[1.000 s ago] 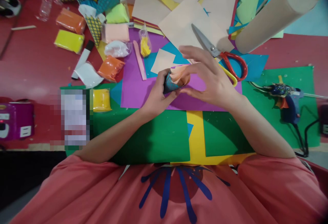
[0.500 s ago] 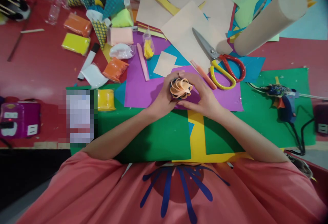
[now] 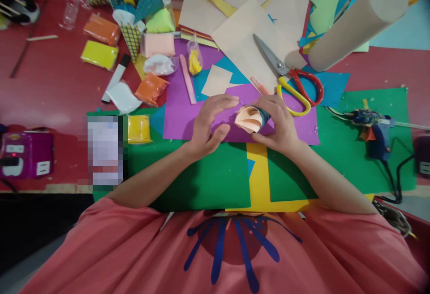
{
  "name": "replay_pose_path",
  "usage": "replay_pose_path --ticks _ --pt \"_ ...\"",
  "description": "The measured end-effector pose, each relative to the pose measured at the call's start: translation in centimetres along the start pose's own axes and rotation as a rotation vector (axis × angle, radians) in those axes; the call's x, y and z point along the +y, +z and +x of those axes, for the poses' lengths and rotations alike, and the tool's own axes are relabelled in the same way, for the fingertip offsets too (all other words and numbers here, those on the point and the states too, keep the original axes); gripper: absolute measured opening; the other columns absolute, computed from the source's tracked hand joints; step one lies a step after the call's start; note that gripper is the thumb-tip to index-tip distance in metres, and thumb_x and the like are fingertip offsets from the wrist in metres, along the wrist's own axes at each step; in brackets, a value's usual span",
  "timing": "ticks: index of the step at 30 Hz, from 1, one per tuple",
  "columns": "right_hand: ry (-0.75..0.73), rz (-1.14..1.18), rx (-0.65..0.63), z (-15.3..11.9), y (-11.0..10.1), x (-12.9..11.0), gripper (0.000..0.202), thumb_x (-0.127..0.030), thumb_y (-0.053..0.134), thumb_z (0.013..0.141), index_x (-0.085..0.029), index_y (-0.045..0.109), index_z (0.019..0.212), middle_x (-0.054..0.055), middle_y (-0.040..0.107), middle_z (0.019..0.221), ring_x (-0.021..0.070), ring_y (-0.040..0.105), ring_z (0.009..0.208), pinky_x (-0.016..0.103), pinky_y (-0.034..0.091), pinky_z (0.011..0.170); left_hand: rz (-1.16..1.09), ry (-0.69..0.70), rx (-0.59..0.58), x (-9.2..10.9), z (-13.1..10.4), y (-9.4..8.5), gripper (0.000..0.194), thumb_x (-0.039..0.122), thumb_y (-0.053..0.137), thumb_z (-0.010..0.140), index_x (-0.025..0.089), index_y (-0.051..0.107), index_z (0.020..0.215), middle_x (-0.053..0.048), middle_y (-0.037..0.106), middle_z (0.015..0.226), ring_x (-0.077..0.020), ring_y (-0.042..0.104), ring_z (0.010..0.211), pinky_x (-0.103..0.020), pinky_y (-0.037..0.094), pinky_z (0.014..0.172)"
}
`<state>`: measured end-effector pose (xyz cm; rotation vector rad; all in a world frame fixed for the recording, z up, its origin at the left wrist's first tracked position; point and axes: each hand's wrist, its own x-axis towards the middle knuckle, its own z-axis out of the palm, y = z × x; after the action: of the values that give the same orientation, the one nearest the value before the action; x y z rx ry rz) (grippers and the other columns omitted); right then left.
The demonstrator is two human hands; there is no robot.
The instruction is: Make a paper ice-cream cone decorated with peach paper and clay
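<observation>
Matt paper curls (image 3: pixel 247 125), metal scissor blades (image 3: pixel 267 53)

The tabletop (image 3: pixel 63 88) is red and bears small specks. Directly on it lie an orange packet (image 3: pixel 101 29), a yellow packet (image 3: pixel 100 55), a black-and-white marker (image 3: pixel 114 79) and a pale stick (image 3: pixel 42 38).

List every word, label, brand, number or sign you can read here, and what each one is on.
No text is readable.
White labels on the purple box: marks too small to read.
Pixelated rectangle: nothing legible.
Black device at the right edge: pale marking too blurred to read.
</observation>
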<state>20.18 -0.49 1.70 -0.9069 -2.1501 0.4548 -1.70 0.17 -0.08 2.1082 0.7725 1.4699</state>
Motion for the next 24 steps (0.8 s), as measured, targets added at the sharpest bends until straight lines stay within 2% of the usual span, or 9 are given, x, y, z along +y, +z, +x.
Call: replay_pose_path --ticks 2,4,7,12,18,22,24 --pt "0.006 -0.045 -0.067 0.0 0.0 0.1 0.052 -0.037 0.062 0.085 -0.025 0.051 0.134 0.013 0.069 0.120 0.0339 0.067 0.112 0.055 0.055 0.094 0.072 0.108 0.034 0.7 0.4 -0.3 0.039 0.052 0.043 0.101 0.029 0.055 0.130 -0.005 0.068 0.116 -0.0176 0.066 0.112 -0.034 0.059 0.091" --pt "0.005 -0.101 -0.119 0.0 0.1 0.0 0.048 -0.039 0.059 0.087 -0.023 0.053 0.132 0.014 0.070 0.119 0.0325 0.069 0.109 0.050 0.057 0.089 0.165 0.153 0.026 1.2 0.8 -0.3 0.024 0.042 0.051 0.100 0.029 0.060 0.119 -0.003 0.070 0.108 -0.0144 0.068 0.102 -0.030 0.060 0.084" --pt "-0.009 -0.188 -0.131 0.0 0.3 -0.3 0.046 -0.037 0.058 0.089 -0.018 0.053 0.131 0.014 0.073 0.115 0.0295 0.072 0.100 0.041 0.058 0.081 0.238 0.149 0.018 1.6 1.1 -0.1 0.008 0.026 0.057 0.097 0.027 0.060 0.105 0.001 0.073 0.098 -0.0112 0.071 0.092 -0.027 0.060 0.080" --pt "0.049 -0.318 -0.189 -0.1 0.3 -0.6 0.043 -0.040 0.061 0.089 -0.015 0.059 0.124 0.013 0.076 0.104 0.0268 0.073 0.080 0.033 0.049 0.058 0.248 0.099 -0.051 1.3 0.9 0.1 0.004 0.023 0.059 0.095 0.024 0.063 0.097 0.002 0.077 0.095 -0.0122 0.073 0.091 -0.030 0.058 0.083" --pt "0.107 -0.343 -0.258 -0.2 0.2 -0.8 0.048 -0.042 0.064 0.089 -0.014 0.059 0.126 0.013 0.077 0.105 0.0269 0.073 0.083 0.031 0.042 0.056 0.182 0.086 -0.080 1.2 0.8 -0.1 0.005 0.021 0.062 0.094 0.024 0.066 0.094 0.002 0.079 0.096 -0.0124 0.074 0.091 -0.029 0.057 0.084" --pt "0.131 -0.387 -0.348 0.1 0.2 -0.9 0.046 -0.044 0.062 0.091 -0.015 0.059 0.126 0.011 0.077 0.101 0.0246 0.071 0.085 0.029 0.037 0.058 0.100 -0.054 -0.095 0.9 1.1 -0.5 0.007 0.024 0.060 0.096 0.022 0.067 0.095 0.001 0.078 0.092 -0.0114 0.073 0.087 -0.025 0.057 0.081" --pt "0.140 -0.403 -0.406 0.2 0.1 -1.0 0.044 -0.044 0.061 0.092 -0.015 0.060 0.125 0.011 0.076 0.098 0.0239 0.070 0.085 0.029 0.035 0.058 0.095 -0.090 -0.141 0.6 1.3 -0.8 0.008 0.027 0.063 0.095 0.021 0.067 0.093 0.002 0.077 0.087 -0.0106 0.072 0.083 -0.024 0.056 0.078"
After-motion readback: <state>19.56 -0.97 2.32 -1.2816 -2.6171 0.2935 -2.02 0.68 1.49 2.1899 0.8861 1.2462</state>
